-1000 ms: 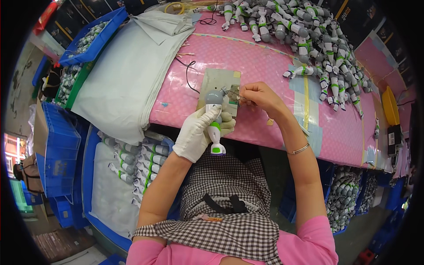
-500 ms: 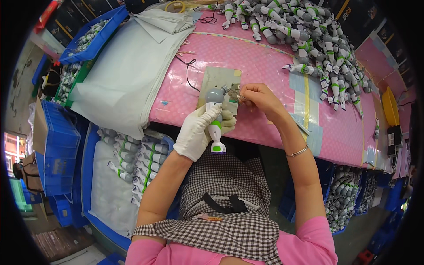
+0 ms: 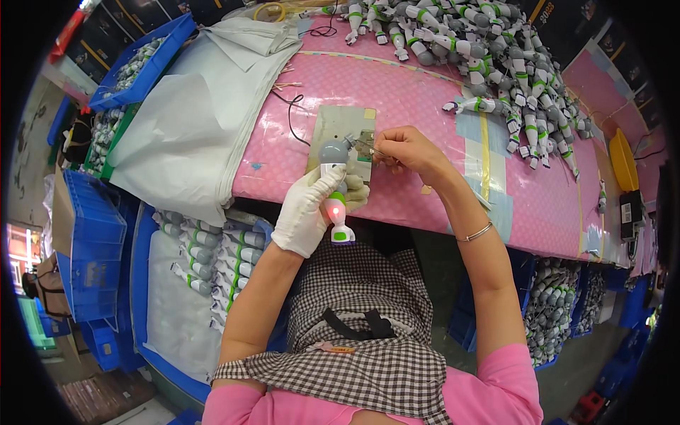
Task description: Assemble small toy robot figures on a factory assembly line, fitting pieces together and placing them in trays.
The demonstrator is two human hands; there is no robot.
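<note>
A white work glove covers my left hand (image 3: 308,212), its fingers wrapped round a toy limb (image 3: 335,210) in white and grey with a green band. Its round grey shoulder end points up over a flat grey metal plate (image 3: 333,122) on the table, and a red light glows low on the limb. My bare right hand (image 3: 409,152) is closed in a pinch beside the plate's right edge, on thin wires (image 3: 372,147) that run toward the limb's grey peg. On the plate's right part sits a small circuit board (image 3: 365,144).
Many similar toy limbs (image 3: 524,85) lie heaped at the table's far right. At left, white sheets (image 3: 184,106) cover the pink tabletop (image 3: 404,85). A blue bin (image 3: 142,283) holding rows of limbs stands left of my lap. A black cable (image 3: 290,117) lies near the plate.
A red light has come on in the toy limb. Both hands keep their holds; the whole view has shifted slightly.
</note>
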